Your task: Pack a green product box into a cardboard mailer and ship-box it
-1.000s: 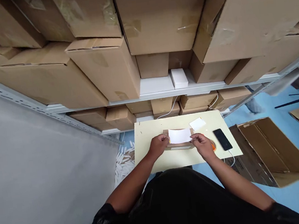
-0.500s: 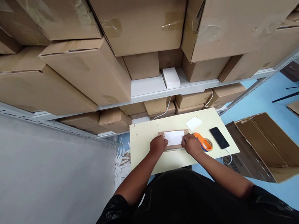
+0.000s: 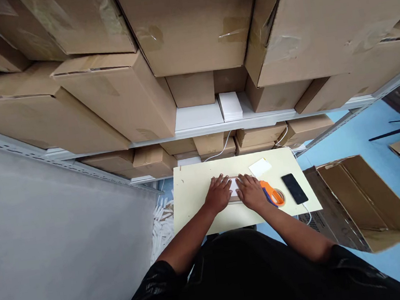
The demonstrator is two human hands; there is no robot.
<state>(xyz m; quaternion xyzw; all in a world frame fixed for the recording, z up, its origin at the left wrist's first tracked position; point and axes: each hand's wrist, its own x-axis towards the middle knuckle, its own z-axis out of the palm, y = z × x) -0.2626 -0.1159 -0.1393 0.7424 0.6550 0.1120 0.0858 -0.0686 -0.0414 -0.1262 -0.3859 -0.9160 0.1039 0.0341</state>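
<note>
A white label (image 3: pixel 233 187) lies on a small flat brown cardboard box (image 3: pixel 235 199) on the pale yellow table (image 3: pixel 190 190). My left hand (image 3: pixel 219 193) rests flat over the label's left part, fingers stretched forward. Over its right part lies my right hand (image 3: pixel 249 191), also flat with fingers spread. Both palms hide most of the label and box; only a strip between them shows. Just right of my right hand is an orange tape dispenser (image 3: pixel 273 192) with a roll of tape. Behind that hand lies a white sheet (image 3: pixel 260 167).
A black phone (image 3: pixel 294 188) with a white cable lies at the table's right. Shelves (image 3: pixel 197 131) of cardboard boxes rise behind the table. An open carton (image 3: pixel 370 202) stands on the floor at right. White paper strips (image 3: pixel 161 227) lie in a pile at left.
My hands have gone from gripping the label's two ends with bent fingers to lying flat on it. They have moved closer together and cover more of it.
</note>
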